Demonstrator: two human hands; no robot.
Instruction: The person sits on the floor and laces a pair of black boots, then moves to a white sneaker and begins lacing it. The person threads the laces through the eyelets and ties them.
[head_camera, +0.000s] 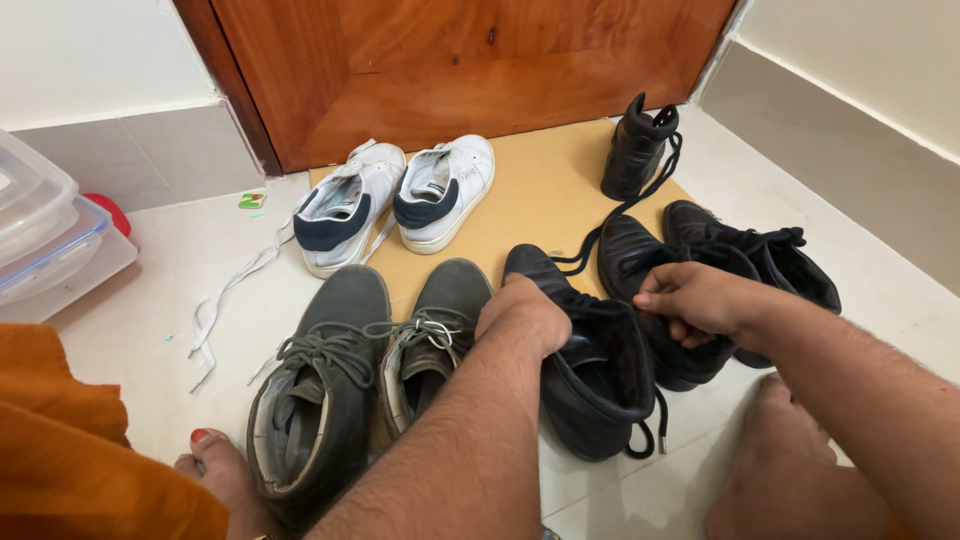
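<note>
Both hands work one black boot (590, 370): my left hand (522, 312) clamps its tongue, my right hand (695, 300) pinches the collar beside it. Lacing seems underway; next needs slack lace (648, 430) below.

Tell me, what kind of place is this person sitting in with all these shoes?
Probably a home entryway. Shoes sit in pairs before a closed wooden door on a tiled floor: white sneakers on a tan mat, grey suede shoes, and the black boot both hands are working on.
</note>
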